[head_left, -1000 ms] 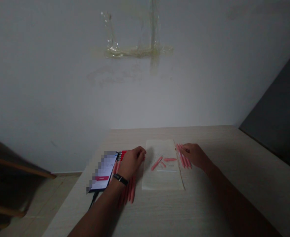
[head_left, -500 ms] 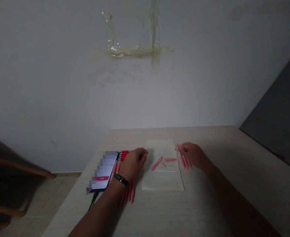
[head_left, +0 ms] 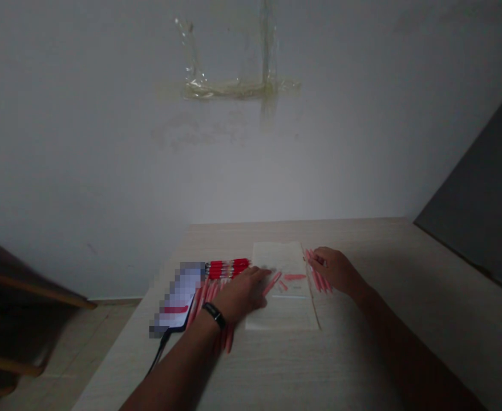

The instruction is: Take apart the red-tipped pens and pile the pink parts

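Observation:
My left hand point(head_left: 245, 292), a dark band on its wrist, reaches over a pale sheet of paper point(head_left: 279, 317) with fingers stretched out and thumb apart. Its fingertips are close to a slanted pink pen part point(head_left: 272, 283). Beside that lie a small pink piece point(head_left: 283, 285), a longer pink pen part point(head_left: 295, 277) and a thin whitish tube point(head_left: 288, 297). At the paper's right edge my right hand point(head_left: 331, 266) has its fingers curled in against a row of pink pens point(head_left: 320, 282); its fingertips are partly hidden.
Left of the paper lie several red pens point(head_left: 227, 267) and a group of pink pens point(head_left: 199, 299), partly under my left forearm. A phone point(head_left: 182, 297) with a cable point(head_left: 159, 349) sits at the table's left side. A wall point(head_left: 298, 177) stands behind the table.
My left hand has moved right and down onto the paper, its fingers now stretched out. More of the red pens shows. My right hand has hardly moved.

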